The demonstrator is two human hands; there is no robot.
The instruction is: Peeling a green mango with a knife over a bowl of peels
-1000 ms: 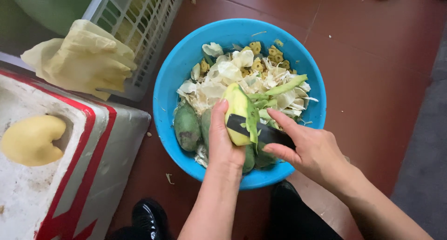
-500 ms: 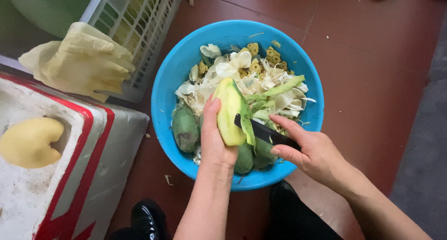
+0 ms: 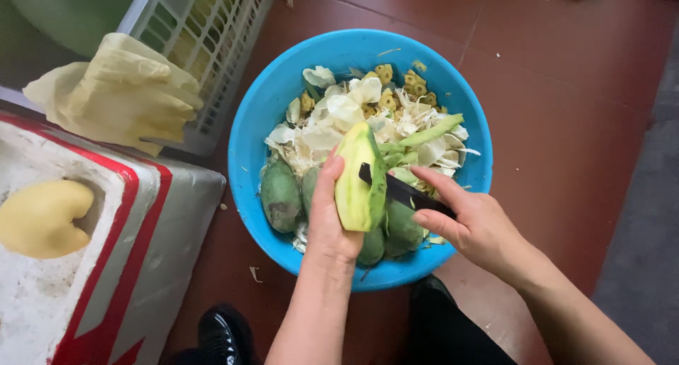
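Note:
My left hand (image 3: pixel 327 220) grips a partly peeled mango (image 3: pixel 359 177), pale yellow flesh showing with a strip of green skin left on its right side. It is held upright over a blue plastic basin (image 3: pixel 247 131). My right hand (image 3: pixel 475 225) holds a black peeler (image 3: pixel 403 192), whose head rests against the mango's right edge. Inside the basin lie unpeeled green mangoes (image 3: pixel 281 195) at the near side and a heap of pale peelings (image 3: pixel 353 114) further back.
A peeled yellow mango (image 3: pixel 42 218) lies on a white foam box with red stripes (image 3: pixel 127 266) at left. Yellow rubber gloves (image 3: pixel 117 93) hang over a white plastic crate (image 3: pixel 212 32). The floor is red tile; my black shoe (image 3: pixel 223 333) is below.
The mango has turned in my left hand and now shows more peeled flesh. The peeler has moved from the mango's lower part to its right edge.

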